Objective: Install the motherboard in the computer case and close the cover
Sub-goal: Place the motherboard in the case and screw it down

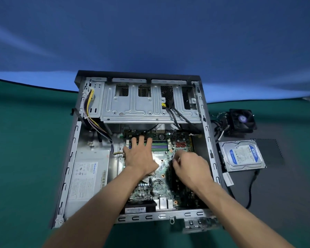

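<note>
An open grey computer case [66,179] lies flat on the table. The green motherboard [161,185] sits inside its right half. My left hand [141,156] lies flat on the board's upper left part, fingers spread and straight over the memory slots. My right hand [190,167] hovers over the board's right side with curled fingers, and its fingertips seem to pinch something small that I cannot make out. No case cover is plainly in view.
A silver power supply [88,176] fills the case's left side, coloured wires [97,126] run up from it. The metal drive cage [147,102] spans the case's far end. A hard drive [242,155] and a cooler fan [242,120] lie on a dark mat [268,185] at right.
</note>
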